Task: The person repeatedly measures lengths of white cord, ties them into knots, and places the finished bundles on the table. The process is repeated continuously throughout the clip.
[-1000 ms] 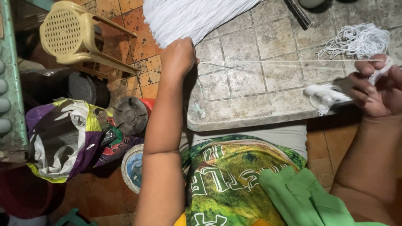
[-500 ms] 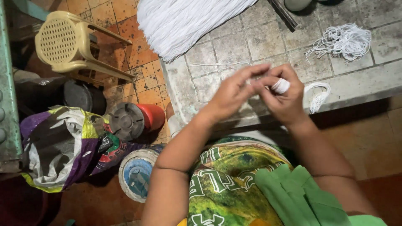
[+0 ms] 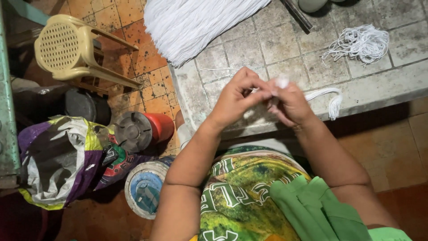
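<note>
My left hand (image 3: 238, 97) and my right hand (image 3: 290, 101) meet above the front edge of a tiled stone table (image 3: 285, 49). Both pinch a small bundle of white string (image 3: 281, 82) between their fingertips. The bundle's loose tail (image 3: 329, 97) trails to the right over the table and ends in a frayed tuft near the edge. A big sheaf of white strings (image 3: 191, 22) lies on the table's far left corner. A smaller loose tangle of white string (image 3: 359, 43) rests at the right.
A yellow plastic stool (image 3: 67, 49) lies on the orange tiled floor at left. Below it are a red pot (image 3: 142, 129), a dark bucket (image 3: 84, 105), a crumpled coloured sack (image 3: 58, 160) and a white round lid (image 3: 145, 185). Green cloth (image 3: 312, 205) lies on my lap.
One second ago my hands were far apart, stretching a string across the table. They have come together at the table's front edge and now work the small bundle between the fingertips.
</note>
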